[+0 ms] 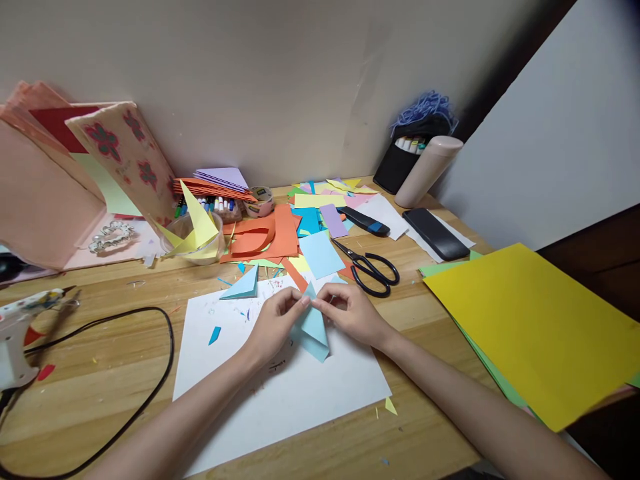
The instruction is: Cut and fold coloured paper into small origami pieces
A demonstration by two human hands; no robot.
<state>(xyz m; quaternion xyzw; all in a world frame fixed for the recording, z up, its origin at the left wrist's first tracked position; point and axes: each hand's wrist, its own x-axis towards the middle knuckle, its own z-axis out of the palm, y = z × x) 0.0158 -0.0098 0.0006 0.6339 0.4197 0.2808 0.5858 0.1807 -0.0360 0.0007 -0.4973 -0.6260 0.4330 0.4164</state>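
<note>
Between my two hands is a partly folded piece of light blue paper (314, 331), its pointed tip upward. My left hand (275, 320) pinches it near the tip from the left, thumb and fingers closed. From the right, my right hand (353, 310) pinches the same tip, thumbs nearly meeting. Below them lies a white sheet (240, 413) with ink marks. A folded light blue paper triangle (243, 285) rests on its upper left edge, and a small dark blue scrap (215, 335) lies further down. Just beyond my right hand, a flat light blue paper piece (321, 255) lies near black-handled scissors (370, 270).
A glue gun (15, 347) with a looping black cord (167, 360) lies left. Yellow sheets (535, 327) cover the right side. Behind are a plastic bowl (213, 250), orange paper (285, 230), a box cutter (365, 221), a phone (435, 233) and a tumbler (427, 173).
</note>
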